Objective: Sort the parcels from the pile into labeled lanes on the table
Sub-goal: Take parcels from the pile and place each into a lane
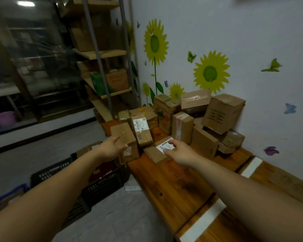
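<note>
**Both hands reaching into the pile; flat parcel under the right**

Right hand (179,151) spread open, palm down, fingertips touching the white label of a flat parcel (157,152) lying directly beneath and just ahead of it on the table (178,187); nothing gripped. Left hand (112,147) open, fingers loosely curled, against the near side of an upright box (127,143) at the table's edge; whether it has closed on it, cannot tell. Flat parcel's long axis seems to run from the right hand's fingertips across toward the left hand. Right hand is the nearer; judgement: it takes this parcel. Rest of the pile (199,116) sits beyond both hands; white lane strips (202,222) lie back behind the right wrist.
</note>
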`<state>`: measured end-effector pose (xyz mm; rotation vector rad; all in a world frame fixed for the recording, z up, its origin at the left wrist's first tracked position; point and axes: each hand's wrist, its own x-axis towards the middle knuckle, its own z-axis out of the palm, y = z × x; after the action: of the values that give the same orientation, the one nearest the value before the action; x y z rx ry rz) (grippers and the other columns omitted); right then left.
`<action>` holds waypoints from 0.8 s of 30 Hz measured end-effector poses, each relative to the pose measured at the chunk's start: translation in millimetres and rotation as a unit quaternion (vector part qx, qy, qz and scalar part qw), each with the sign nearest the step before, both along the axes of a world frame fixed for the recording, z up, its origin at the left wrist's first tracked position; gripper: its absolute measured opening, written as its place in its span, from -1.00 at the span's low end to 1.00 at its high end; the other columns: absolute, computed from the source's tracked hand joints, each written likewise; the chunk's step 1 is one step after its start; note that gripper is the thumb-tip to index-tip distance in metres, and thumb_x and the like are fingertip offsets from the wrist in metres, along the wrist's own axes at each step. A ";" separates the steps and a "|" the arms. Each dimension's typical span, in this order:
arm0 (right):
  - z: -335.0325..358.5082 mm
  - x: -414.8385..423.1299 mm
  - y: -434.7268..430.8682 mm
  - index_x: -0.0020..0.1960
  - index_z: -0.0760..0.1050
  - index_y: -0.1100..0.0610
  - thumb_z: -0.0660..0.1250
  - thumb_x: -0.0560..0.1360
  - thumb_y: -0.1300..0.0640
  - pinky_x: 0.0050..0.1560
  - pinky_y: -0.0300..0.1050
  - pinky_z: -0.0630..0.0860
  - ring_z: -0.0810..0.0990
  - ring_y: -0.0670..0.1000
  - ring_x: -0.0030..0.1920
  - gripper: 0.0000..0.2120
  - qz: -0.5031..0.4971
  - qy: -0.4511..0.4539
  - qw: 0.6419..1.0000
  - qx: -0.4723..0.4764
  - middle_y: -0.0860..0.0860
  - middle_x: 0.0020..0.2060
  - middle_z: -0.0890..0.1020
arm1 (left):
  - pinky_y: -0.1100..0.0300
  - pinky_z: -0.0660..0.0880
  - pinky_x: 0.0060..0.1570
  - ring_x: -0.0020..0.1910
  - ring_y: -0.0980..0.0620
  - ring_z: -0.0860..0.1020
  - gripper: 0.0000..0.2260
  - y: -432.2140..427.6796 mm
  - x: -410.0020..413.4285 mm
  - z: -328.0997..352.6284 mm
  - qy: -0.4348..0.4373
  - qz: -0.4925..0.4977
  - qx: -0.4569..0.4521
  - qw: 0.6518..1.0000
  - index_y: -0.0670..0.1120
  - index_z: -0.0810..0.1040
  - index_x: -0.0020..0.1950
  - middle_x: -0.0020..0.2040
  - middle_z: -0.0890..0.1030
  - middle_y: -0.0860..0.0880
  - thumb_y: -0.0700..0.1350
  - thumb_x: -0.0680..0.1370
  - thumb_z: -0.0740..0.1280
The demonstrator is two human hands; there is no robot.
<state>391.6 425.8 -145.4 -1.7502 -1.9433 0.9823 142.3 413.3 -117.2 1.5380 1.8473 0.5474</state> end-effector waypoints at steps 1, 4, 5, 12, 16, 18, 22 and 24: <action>-4.1 -14.2 15.8 0.50 0.23 0.02 0.25 0.56 -0.13 0.32 0.01 0.41 0.39 0.12 0.36 -0.43 -0.003 0.002 1.000 -0.005 0.09 0.44 0.33 | 0.14 0.29 0.21 0.39 -0.09 0.33 -0.49 19.1 -12.6 -1.6 -0.005 -0.005 0.005 1.000 -0.06 0.17 0.51 0.45 0.30 -0.07 -0.06 0.60 0.24; -15.3 -59.4 63.1 0.52 0.20 0.08 0.25 0.57 -0.11 0.29 -0.11 0.34 0.35 0.09 0.40 -0.41 -0.034 0.018 0.999 -0.021 0.07 0.45 0.33 | 0.09 0.25 0.34 0.45 -0.10 0.25 -0.45 81.1 -52.1 -8.8 0.009 -0.028 -0.001 1.000 -0.04 0.14 0.52 0.50 0.22 -0.06 0.00 0.58 0.25; -17.4 -66.1 69.3 0.52 0.21 0.09 0.25 0.58 -0.10 0.23 -0.15 0.33 0.36 0.08 0.38 -0.41 -0.042 0.020 0.999 -0.027 0.06 0.43 0.35 | 0.01 0.21 0.41 0.48 -0.11 0.20 -0.41 91.0 -55.9 -8.2 0.021 -0.036 -0.006 0.999 -0.02 0.11 0.53 0.53 0.17 -0.08 0.04 0.57 0.26; -37.4 -116.2 145.9 0.49 0.22 0.09 0.23 0.60 -0.05 0.15 -0.17 0.33 0.43 0.06 0.32 -0.48 -0.091 0.037 0.992 -0.079 0.05 0.37 0.43 | 0.04 0.32 0.34 0.38 -0.10 0.35 -0.46 205.1 -83.8 -10.3 0.027 -0.121 -0.020 0.992 0.00 0.21 0.51 0.44 0.32 -0.05 0.03 0.56 0.28; -60.9 -124.5 190.0 0.46 0.25 0.09 0.24 0.59 -0.04 0.14 -0.13 0.39 0.48 0.05 0.26 -0.51 -0.135 0.051 0.984 -0.105 0.04 0.30 0.49 | 0.05 0.24 0.37 0.43 -0.09 0.28 -0.41 268.0 -70.7 -25.9 0.042 -0.147 -0.042 0.987 -0.03 0.11 0.54 0.49 0.26 -0.10 0.01 0.57 0.27; -79.0 -126.0 211.8 0.48 0.21 0.11 0.26 0.59 -0.01 0.07 -0.17 0.37 0.48 0.06 0.27 -0.48 -0.168 0.075 0.975 -0.127 0.05 0.31 0.48 | 0.04 0.25 0.38 0.43 -0.09 0.28 -0.40 295.8 -62.2 -34.2 0.049 -0.155 -0.052 0.985 -0.01 0.08 0.54 0.49 0.25 -0.09 0.01 0.57 0.27; -113.9 -129.6 244.0 0.48 0.14 0.14 0.30 0.56 0.01 -0.05 -0.15 0.50 0.54 0.01 0.04 -0.41 -0.234 0.129 0.941 -0.206 0.07 0.17 0.51 | 0.16 0.36 0.16 0.29 -0.03 0.43 -0.38 341.5 -49.5 -52.7 0.043 -0.168 -0.081 0.981 0.01 0.06 0.54 0.43 0.36 -0.08 -0.02 0.56 0.29; -128.2 -131.3 256.2 0.39 0.29 0.16 0.29 0.55 0.01 0.01 -0.08 0.53 0.55 0.04 0.07 -0.53 -0.248 0.126 0.931 -0.237 0.09 0.19 0.54 | 0.14 0.36 0.17 0.26 -0.04 0.45 -0.39 356.5 -45.4 -62.0 0.061 -0.189 -0.100 0.975 -0.01 0.07 0.55 0.39 0.41 -0.10 -0.03 0.57 0.27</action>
<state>260.3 682.0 -273.7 -2.0877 -1.0702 1.4632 96.8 769.8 -179.2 1.7551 1.5827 0.0891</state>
